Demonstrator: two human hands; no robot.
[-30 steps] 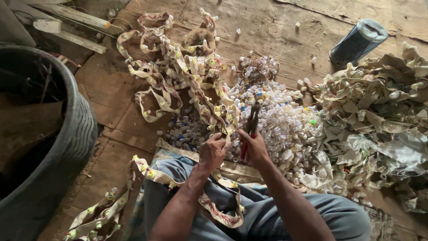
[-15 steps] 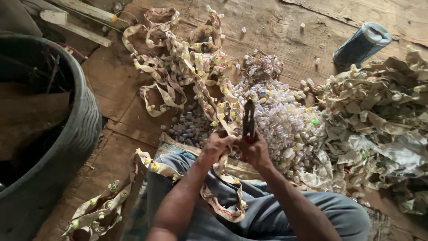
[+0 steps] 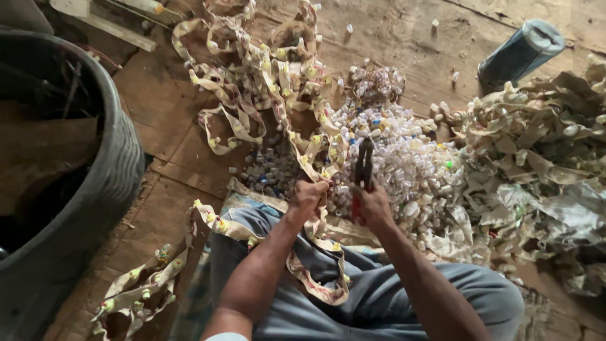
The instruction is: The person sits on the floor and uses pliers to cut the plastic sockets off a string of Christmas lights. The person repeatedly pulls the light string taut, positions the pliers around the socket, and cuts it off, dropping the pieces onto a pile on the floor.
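The strip of joined plastic spouts (image 3: 265,82), a long pale band with small capped nozzles set along it, runs from tangled loops on the wooden floor (image 3: 183,170) down to the person's lap and over the knee. The left hand (image 3: 308,194) is closed around the strip just beside the pliers (image 3: 362,170), which the right hand (image 3: 374,208) grips by their red handles; the dark jaws point away from the person and look nearly shut, though whether they bite the strip cannot be told.

Just beyond the pliers lies a big heap of loose clear spouts (image 3: 404,158), which suggests much has already been cut free. To the right of that heap sits a mound of crumpled spent strip (image 3: 536,151), with a blue-grey roll (image 3: 519,53) behind it. The coils to the left of the pliers still carry their spouts, so plenty seems left, by my judgement well under the whole. A dark round tub (image 3: 95,189) stands far left of the pliers.
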